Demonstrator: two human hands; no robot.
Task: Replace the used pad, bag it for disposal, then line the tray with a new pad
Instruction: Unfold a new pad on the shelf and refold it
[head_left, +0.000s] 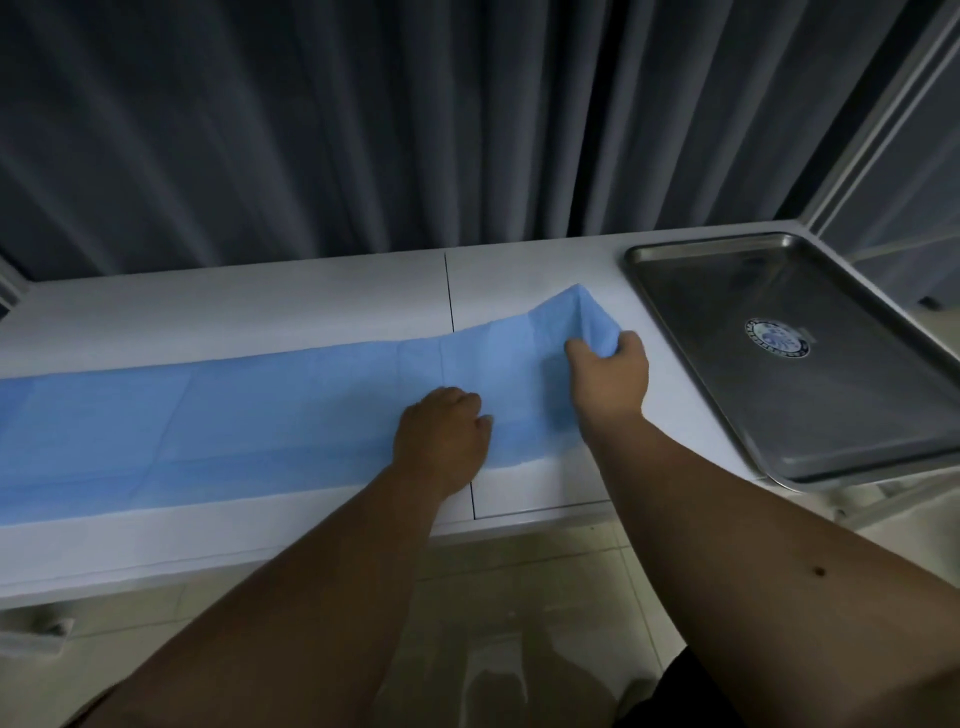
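A long blue pad (208, 421) lies spread along the white counter (260, 296), running off the left edge of the view. My right hand (610, 374) pinches the pad's right end and lifts that corner into a raised fold. My left hand (444, 434) is closed on the pad's near edge, a little left of the right hand. A bare steel tray (675, 322) with a round blue-and-white emblem sits at the counter's right end, with no pad in it.
Dark grey curtains hang right behind the counter. A metal window frame (883, 130) rises at the right. A thin seam (450, 291) splits the counter top. Tiled floor lies below, with a pale translucent bag-like shape (498, 670) by my feet.
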